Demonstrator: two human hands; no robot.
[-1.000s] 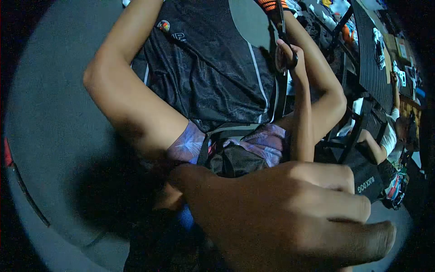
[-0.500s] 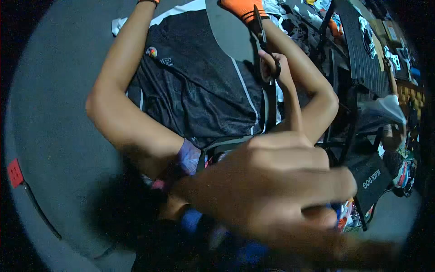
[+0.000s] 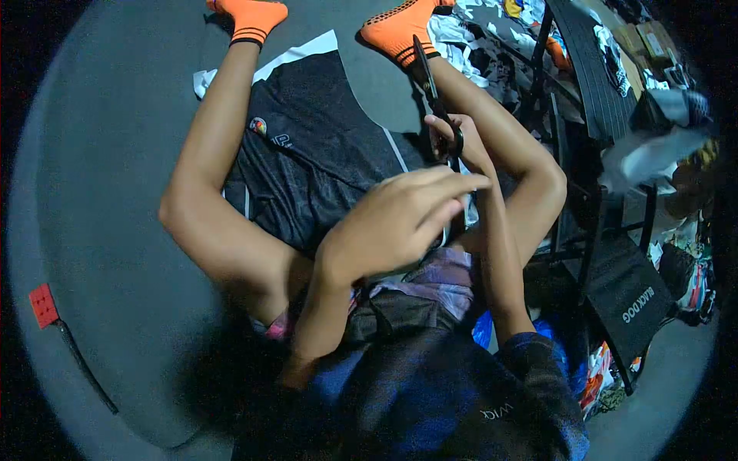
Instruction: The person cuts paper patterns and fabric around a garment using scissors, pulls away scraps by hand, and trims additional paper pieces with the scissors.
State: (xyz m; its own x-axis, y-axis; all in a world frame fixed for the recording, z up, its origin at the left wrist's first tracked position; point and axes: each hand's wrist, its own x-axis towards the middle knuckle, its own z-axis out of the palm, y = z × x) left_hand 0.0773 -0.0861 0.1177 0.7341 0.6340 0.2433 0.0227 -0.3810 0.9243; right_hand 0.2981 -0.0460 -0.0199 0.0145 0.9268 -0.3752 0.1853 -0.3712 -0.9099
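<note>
Black scissors [image 3: 431, 90] in R hand [image 3: 473, 144] (pointing fwd).

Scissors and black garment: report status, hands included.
Right hand gripping scissors, blades towards an orange sock. Left hand looks empty. Black garment lying between the legs. In the way: left hand, hiding part of the garment.

Here's your black garment [image 3: 300, 115], thin smooth cloth. Your scissors [image 3: 430, 88] look dark metal, your orange socks [image 3: 400, 29] matt knit.

Dim grey smooth floor [image 3: 115, 192] spreads left of the left hand's fingers [image 3: 453, 184]; rightward stands a black ribbed-top table [image 3: 596, 92].
</note>
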